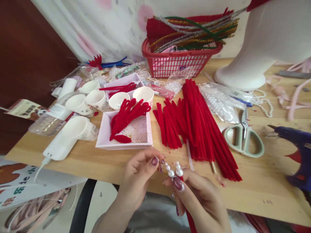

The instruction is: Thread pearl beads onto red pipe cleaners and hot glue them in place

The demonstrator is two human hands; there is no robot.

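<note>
Two pearl clusters (179, 171), one red stem (190, 222).
Right hand (200, 199) grips the stem, seemingly to steady it; whether left hand (141, 173) pinches pearls, I cannot tell.

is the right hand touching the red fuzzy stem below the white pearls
Touching. The head view shows the right hand gripping the red fuzzy stem, with its thumb lying across it just below the white pearls.
</note>
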